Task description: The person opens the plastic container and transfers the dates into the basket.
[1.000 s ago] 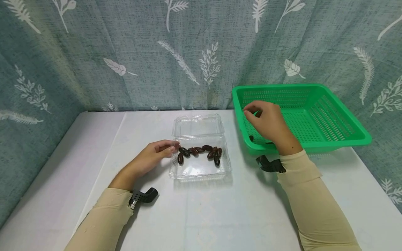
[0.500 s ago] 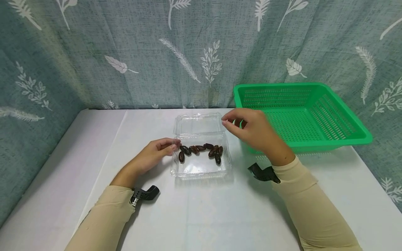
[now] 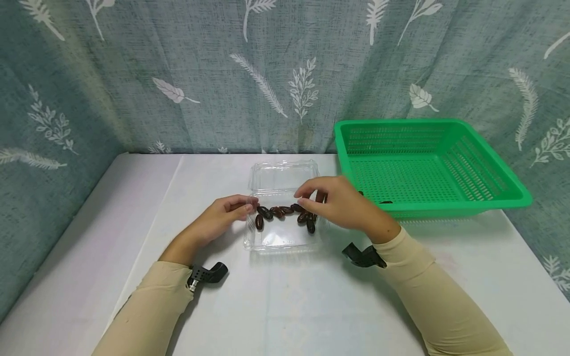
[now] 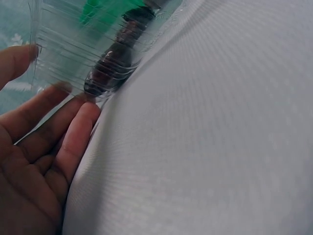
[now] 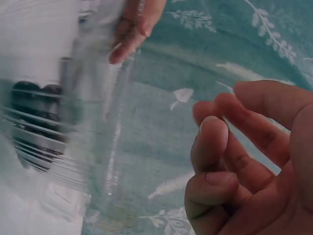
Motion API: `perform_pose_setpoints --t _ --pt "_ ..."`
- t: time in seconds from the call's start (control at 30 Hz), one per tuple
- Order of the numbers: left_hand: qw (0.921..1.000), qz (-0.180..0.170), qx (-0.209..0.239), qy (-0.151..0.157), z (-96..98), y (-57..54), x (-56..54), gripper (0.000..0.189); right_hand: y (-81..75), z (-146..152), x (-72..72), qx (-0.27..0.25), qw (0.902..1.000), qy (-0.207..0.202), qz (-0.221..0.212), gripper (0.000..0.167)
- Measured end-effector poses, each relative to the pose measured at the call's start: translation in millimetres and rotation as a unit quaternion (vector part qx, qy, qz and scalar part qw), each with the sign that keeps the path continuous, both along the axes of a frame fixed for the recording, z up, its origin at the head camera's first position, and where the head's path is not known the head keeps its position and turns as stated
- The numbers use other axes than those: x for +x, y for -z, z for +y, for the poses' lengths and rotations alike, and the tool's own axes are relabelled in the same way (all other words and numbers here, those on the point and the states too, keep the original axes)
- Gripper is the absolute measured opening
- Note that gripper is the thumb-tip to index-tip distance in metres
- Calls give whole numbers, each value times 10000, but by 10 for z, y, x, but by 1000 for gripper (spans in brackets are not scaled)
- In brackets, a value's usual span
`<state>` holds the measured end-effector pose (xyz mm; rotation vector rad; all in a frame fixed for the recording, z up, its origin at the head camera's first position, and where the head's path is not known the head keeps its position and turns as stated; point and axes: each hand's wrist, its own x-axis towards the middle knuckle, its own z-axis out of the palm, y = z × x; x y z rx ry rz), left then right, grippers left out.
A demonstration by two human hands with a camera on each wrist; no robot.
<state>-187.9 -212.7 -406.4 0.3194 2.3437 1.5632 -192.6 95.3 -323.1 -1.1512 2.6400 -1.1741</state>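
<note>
A clear plastic clamshell box point(image 3: 280, 240), its lid laid back, holds several dark brown dates point(image 3: 260, 222). My left hand point(image 3: 218, 217) is at the box's left side, its fairly straight fingers and thumb right at the clear wall. The left wrist view shows these fingers point(image 4: 80, 129) beside the ribbed plastic. Over the box's right side is my right hand point(image 3: 340, 202), fingers bent and fingertips close to the thumb, above the dates. In the right wrist view its fingers point(image 5: 210, 142) are curled; I cannot tell whether something small sits between the tips.
A green perforated basket point(image 3: 427, 178) stands at the back right, with dark pieces point(image 3: 385, 201) by its near wall. A white cloth point(image 3: 285, 306) covers the table. The patterned blue-green curtain point(image 3: 200, 74) hangs right behind.
My right hand has moved from over the basket's left side, leftward and nearer, to above the box. My left hand stays at the box's left side.
</note>
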Motion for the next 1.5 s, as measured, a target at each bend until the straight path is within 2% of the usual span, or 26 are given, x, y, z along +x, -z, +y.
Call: perform_pose_setpoints --t 0.23,0.4,0.6,0.7,0.97,1.3,1.5 --pt "9999 -51 126 -104 2 -4 1 43 71 -46 -25 654 9969 -39 -426 16" --pt "9996 -59 237 -174 -11 0 0 43 117 -68 -38 866 9943 -17 -616 18" --pt "9982 -121 352 -474 -31 -7 -15 42 190 -93 -58 983 9944 42 -383 18" --pt "9978 -135 398 -515 -39 -4 -20 43 230 -105 -70 1024 9941 54 -353 17" --pt "9961 -150 755 -437 -49 24 -13 38 334 -155 -92 1165 9931 16 -108 13" --pt "9973 -179 673 -245 -66 13 -15 37 385 -182 -84 1634 9863 116 197 17" --pt "9973 -185 661 -241 -64 1 -6 37 401 -201 -86 1779 9838 211 65 21"
